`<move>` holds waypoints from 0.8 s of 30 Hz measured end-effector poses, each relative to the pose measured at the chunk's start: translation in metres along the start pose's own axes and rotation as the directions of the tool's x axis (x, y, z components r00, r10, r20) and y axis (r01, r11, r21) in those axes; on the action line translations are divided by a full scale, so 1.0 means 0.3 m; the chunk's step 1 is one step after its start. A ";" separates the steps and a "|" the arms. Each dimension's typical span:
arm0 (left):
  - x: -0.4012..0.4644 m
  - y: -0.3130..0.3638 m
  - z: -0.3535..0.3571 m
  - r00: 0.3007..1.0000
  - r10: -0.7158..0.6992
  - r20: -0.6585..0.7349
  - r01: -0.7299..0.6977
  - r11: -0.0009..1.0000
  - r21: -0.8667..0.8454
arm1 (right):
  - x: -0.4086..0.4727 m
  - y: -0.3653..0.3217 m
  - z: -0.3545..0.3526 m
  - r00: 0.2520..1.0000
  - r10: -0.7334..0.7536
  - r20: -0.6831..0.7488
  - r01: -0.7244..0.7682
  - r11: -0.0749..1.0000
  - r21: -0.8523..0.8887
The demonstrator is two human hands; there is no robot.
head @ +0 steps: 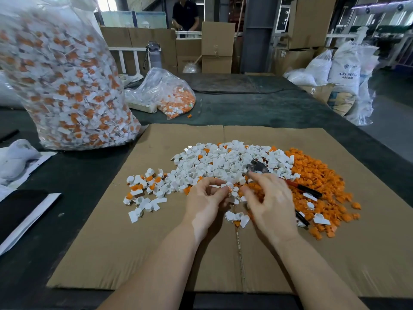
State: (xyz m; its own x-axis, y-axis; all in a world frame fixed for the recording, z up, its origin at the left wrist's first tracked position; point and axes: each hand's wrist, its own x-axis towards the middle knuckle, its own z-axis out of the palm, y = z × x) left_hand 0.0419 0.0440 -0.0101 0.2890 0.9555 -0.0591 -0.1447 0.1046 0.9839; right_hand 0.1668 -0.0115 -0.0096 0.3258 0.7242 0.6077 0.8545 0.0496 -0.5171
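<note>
Both hands meet over a flat cardboard sheet [156, 253] on the dark table. My left hand [204, 203] pinches a small white plastic piece with an orange part [230, 187] between thumb and fingers. My right hand [268, 204] touches the same piece from the right with curled fingers. A heap of white plastic pieces [219, 164] lies just beyond the hands, and a heap of orange caps [319, 186] spreads to the right. A smaller group of joined white-and-orange pieces [145, 191] lies to the left.
Pliers [259, 167] with red and black handles lie across the heaps behind my right hand. A big clear bag [67, 86] of joined pieces stands at the left, a smaller bag [172, 97] behind. A person stands far back among cardboard boxes [218, 45].
</note>
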 end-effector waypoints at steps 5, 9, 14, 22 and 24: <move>0.008 0.016 0.001 0.998 -0.057 0.007 0.058 0.997 -0.050 | 0.078 0.084 -0.061 0.876 0.450 0.172 -0.307 0.796 -0.521; 0.014 0.020 -0.001 0.996 -0.087 0.002 0.087 0.994 -0.072 | 0.122 0.119 -0.081 0.762 0.563 0.320 -0.245 0.708 -0.662; 0.025 0.015 0.003 0.995 -0.093 -0.037 0.092 0.996 -0.019 | 0.146 0.111 -0.094 0.786 0.530 0.318 -0.194 0.700 -0.687; 0.040 0.036 0.005 0.987 -0.123 -0.106 0.116 0.990 -0.078 | 0.152 0.036 -0.151 0.879 0.365 0.308 -0.195 0.863 -0.465; 0.045 0.051 0.009 0.987 -0.118 -0.107 0.107 0.989 -0.101 | 0.152 -0.002 -0.157 0.847 0.332 0.415 -0.169 0.909 -0.381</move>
State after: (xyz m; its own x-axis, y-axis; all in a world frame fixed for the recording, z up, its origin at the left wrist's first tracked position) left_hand 0.0461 0.0578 0.0045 0.2009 0.9605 -0.1924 -0.2076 0.2337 0.9499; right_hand 0.2001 -0.0108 0.0469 0.3914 0.9155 0.0932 0.8757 -0.3395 -0.3434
